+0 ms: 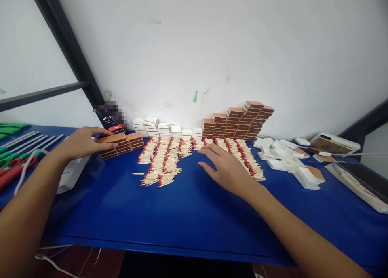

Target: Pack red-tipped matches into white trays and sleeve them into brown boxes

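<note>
My left hand (81, 142) is at a low stack of brown matchboxes (133, 142) on the left. Its thumb lies along the front and its fingers over the back edge, closed on a matchbox (110, 138) at the top left. Loose red-tipped matches (163, 165) lie in rows across the middle. Over their right half hovers my right hand (227, 167), fingers apart and nothing seen in them; part of the rows is hidden beneath it. Behind the matches stand white matchbox trays (151, 126) in short piles and a stepped stack of matchboxes (242, 122).
White trays and covers (281, 154) lie scattered to the right, near a power bank (333, 144) with a cable. A phone (110, 118) showing a timer leans at the back left. Scissors (18, 165) and green-handled tools lie at far left. The blue table (169, 217) meets a wall.
</note>
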The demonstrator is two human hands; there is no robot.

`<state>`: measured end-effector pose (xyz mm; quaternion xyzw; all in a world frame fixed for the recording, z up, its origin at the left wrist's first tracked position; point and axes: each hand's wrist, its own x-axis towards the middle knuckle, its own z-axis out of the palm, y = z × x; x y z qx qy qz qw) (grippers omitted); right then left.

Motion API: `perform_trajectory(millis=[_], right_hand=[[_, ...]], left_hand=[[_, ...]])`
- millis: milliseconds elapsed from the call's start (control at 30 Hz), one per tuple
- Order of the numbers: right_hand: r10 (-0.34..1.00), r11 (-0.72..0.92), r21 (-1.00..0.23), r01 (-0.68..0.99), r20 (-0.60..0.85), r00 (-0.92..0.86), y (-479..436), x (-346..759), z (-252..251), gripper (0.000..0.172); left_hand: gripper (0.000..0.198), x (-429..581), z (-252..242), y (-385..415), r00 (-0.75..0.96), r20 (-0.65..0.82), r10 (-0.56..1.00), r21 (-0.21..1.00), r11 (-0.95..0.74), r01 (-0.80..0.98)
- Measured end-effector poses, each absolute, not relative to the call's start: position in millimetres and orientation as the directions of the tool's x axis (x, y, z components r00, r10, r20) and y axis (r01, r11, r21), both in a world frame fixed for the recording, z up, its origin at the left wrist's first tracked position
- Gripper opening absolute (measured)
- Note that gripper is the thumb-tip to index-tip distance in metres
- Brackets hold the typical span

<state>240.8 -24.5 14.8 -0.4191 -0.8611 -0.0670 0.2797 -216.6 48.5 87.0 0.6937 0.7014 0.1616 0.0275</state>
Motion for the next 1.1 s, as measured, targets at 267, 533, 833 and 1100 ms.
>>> perform_trajectory(millis=[267, 533, 833, 1100], right_hand=[[0.696, 0.629, -0.121, 0.768, 0.528, -0.487, -25, 242, 17, 0.029], [0.684, 0.635, -0.110, 0.764, 0.540, -0.491, -24, 243, 16, 0.028], [0.701, 0.628, -0.123, 0.769, 0.518, -0.490, -24, 243, 18, 0.024], [0.718, 0.626, -0.155, 0.764, 0.498, -0.486, -23, 243, 17, 0.022]], left_hand=[[0.094, -218, 96, 53, -0.050, 0.066, 0.997, 0.313, 0.027, 0.949], [0.100, -236, 98, 54, -0.073, 0.030, 0.997, 0.303, 0.061, 0.951], [0.100, -222, 94, 49, -0.072, 0.033, 0.997, 0.315, 0.058, 0.947], [0.056, -162, 106, 75, 0.138, 0.404, 0.904, 0.190, -0.230, 0.954]])
